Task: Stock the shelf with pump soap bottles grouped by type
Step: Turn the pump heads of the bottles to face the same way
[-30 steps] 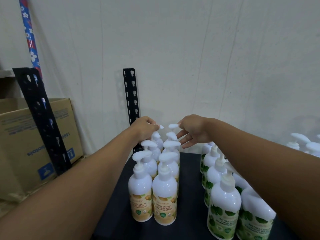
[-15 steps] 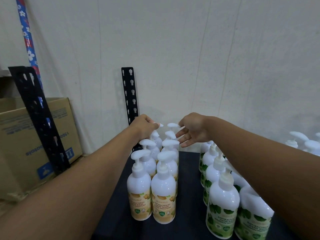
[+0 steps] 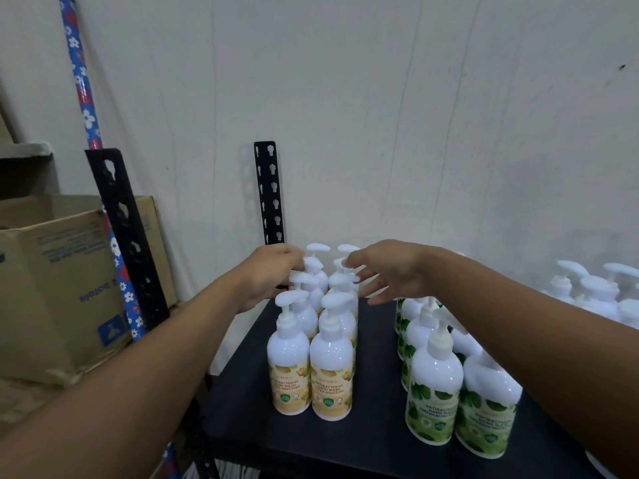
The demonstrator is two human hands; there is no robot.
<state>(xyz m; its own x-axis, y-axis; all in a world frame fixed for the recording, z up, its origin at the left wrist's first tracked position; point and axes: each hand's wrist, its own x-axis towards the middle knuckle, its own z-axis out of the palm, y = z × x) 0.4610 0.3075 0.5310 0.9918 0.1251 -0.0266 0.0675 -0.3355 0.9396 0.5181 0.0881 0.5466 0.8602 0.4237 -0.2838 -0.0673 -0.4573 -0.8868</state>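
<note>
- Left hand point(image 3: 269, 271) sits against the rear pumps of the yellow-label bottles point(image 3: 331, 361); its fingers are hidden, grip cannot be told
- Right hand point(image 3: 394, 271), fingers spread loose, reaches the same pumps
- These white bottles stand in 2 columns between both hands
- Green-label bottles point(image 3: 435, 375) stand under the right wrist

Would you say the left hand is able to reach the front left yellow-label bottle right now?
Probably yes: the left hand is beside that row, and the yellow-label bottle stands at the open front of the shelf with nothing blocking its left side.
</note>
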